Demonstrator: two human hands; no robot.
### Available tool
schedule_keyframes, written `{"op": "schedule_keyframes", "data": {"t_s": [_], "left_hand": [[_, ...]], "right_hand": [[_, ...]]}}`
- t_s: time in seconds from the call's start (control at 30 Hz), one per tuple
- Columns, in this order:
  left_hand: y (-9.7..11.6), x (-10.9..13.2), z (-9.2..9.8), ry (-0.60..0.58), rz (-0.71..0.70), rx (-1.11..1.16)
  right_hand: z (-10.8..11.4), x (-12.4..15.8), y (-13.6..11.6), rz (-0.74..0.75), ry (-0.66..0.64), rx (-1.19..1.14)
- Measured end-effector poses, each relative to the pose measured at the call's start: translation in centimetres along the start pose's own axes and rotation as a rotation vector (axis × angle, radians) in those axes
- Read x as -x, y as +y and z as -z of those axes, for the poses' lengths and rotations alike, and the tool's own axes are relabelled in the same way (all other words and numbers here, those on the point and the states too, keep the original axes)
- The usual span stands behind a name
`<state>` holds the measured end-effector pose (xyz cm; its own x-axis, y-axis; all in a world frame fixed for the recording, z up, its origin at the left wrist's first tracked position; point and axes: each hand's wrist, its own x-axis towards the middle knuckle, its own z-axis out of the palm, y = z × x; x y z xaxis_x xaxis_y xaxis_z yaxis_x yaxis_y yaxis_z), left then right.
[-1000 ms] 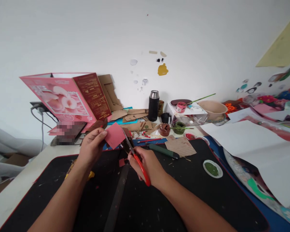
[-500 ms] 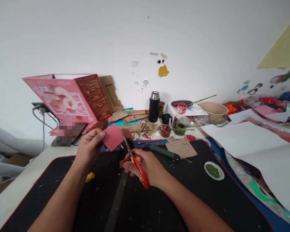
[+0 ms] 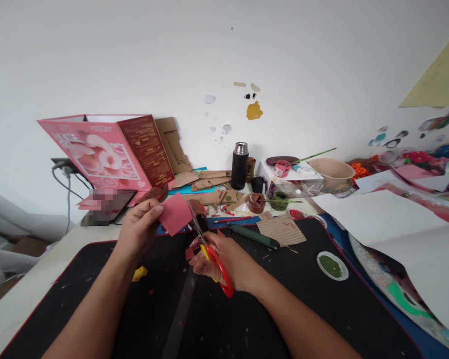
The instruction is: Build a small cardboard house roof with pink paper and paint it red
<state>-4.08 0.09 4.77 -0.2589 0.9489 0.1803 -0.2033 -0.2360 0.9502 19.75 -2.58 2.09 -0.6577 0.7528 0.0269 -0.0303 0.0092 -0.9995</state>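
Pink paper [image 3: 176,214] is up in the air between my two hands, over the far part of the black mat [image 3: 284,299]. My left hand [image 3: 140,227] pinches its left corner with thumb and fingers. My right hand [image 3: 227,259] is curled around the red and yellow handles of the scissors [image 3: 221,269]. Their blades point up by the paper's right edge, but I can't tell if they touch it.
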Motion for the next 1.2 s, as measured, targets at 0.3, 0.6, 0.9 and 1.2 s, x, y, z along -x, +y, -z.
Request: {"op": "schedule_keyframes", "data": {"t_s": [0.3,0.6,0.9,1.2], "left_hand": [[0.2,0.5,-0.5,-0.071,0.014,-0.106],[-0.5,0.9,-0.5,-0.153,0.052,-0.144],[-0.8,0.9,-0.8,-0.157,0.067,-0.136],[-0.8,1.2,-1.8,-0.158,0.09,-0.126]], "right_hand": [[-0.3,0.2,0.5,-0.04,0.096,0.07],[-0.2,0.0,1.1,-0.08,0.169,-0.008],[-0.3,0.0,1.1,-0.065,0.201,0.074],[-0.8,0.2,1.1,-0.029,0.272,0.14]]}}
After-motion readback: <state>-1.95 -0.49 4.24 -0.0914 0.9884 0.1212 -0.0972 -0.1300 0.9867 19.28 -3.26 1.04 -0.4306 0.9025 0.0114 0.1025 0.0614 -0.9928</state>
